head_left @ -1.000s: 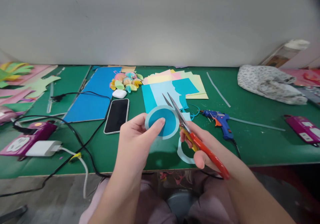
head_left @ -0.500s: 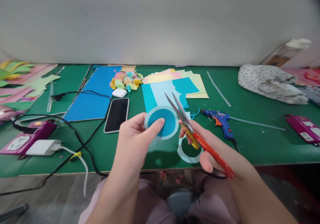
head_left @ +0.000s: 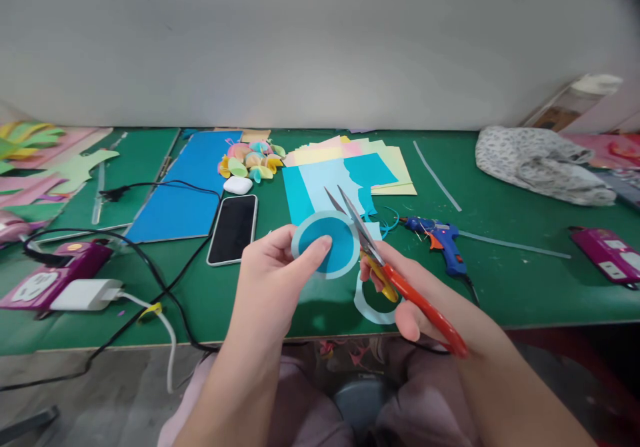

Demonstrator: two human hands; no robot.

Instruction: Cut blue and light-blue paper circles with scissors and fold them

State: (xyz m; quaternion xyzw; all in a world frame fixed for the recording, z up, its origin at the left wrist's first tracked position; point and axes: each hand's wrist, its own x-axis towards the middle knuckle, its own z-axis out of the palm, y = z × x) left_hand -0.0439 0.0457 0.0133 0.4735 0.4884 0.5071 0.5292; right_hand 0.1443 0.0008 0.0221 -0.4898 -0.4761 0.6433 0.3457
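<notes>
Head view: disc (head_left: 341, 247) in left fingers (head_left: 315, 251), scissors (head_left: 400, 282) in right fingers (head_left: 408, 322); bottle (head_left: 575, 104), contents unclear

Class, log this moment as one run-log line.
left hand: pinches round two-tone blue paper | right hand: holds red-and-yellow-handled metal scissors, blades open | nearby: blue plastic glue gun
</notes>
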